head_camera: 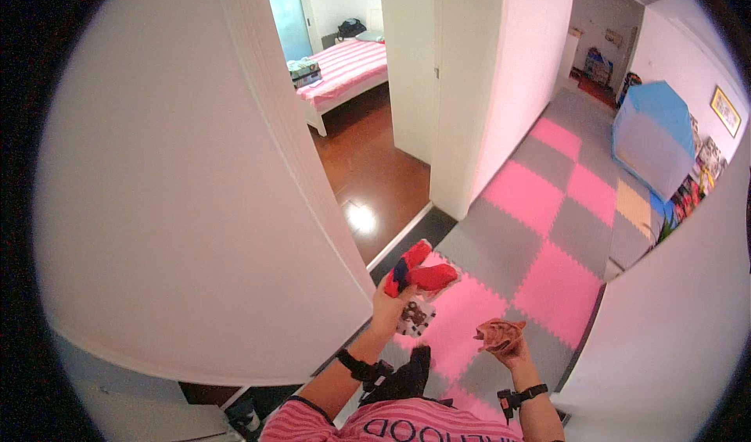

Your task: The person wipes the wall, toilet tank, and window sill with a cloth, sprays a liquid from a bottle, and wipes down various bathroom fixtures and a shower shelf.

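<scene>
In my left hand point(388, 308) is a bundle of red cloth point(434, 278) with a dark blue patch. A white cloth with a brown and black pattern point(416, 317) hangs below the same hand. My right hand point(513, 355) grips a crumpled brownish-orange cloth point(500, 333), held apart from the left one. Folds hide what kind of items these cloths are. Both hands are in front of my body, above pink and grey interlocking foam mats point(469, 307). Black straps with small devices circle both wrists.
A white wall point(176, 207) rises close on my left. Ahead, a doorway opens onto a wooden floor point(375, 166) and a bed with a pink striped cover point(352, 60). The matted passage runs right, past a blue play tent point(657, 137). Another wall point(663, 336) borders my right.
</scene>
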Motion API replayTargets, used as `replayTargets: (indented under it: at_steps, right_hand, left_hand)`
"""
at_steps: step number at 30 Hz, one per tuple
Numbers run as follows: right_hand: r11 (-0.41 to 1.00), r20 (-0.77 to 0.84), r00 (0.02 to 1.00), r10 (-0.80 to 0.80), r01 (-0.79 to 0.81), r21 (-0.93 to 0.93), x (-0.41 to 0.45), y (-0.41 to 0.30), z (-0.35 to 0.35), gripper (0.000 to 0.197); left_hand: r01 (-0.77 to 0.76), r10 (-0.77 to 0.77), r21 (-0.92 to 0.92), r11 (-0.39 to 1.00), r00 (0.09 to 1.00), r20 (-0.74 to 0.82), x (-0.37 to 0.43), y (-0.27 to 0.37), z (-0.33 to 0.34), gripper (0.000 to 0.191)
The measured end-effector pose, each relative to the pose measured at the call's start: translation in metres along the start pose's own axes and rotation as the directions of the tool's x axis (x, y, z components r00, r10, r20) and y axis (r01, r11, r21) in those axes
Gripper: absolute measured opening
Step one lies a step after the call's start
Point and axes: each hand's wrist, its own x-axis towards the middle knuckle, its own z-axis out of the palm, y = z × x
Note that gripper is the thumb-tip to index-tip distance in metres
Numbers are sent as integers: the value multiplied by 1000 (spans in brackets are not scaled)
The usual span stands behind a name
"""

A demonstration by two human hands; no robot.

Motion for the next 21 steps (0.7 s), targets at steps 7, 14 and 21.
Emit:
replayTargets:
  at_steps: [7,14,21]
  right_hand:
    - [998,-26,998,59,-60,-25,-15,-4,22,66]
    - [972,-50,975,218,-221,-84,1,-29,104,54]
    - [843,-184,868,461,-493,-215,104,-40,181,50]
  left_hand:
    - [-147,145,-36,989,988,-55,-32,55,26,40]
    - [-222,226,42,974,948,-223,-53,82,34,44]
    - [-244,238,75,967,753,-613,-35,87,8,41]
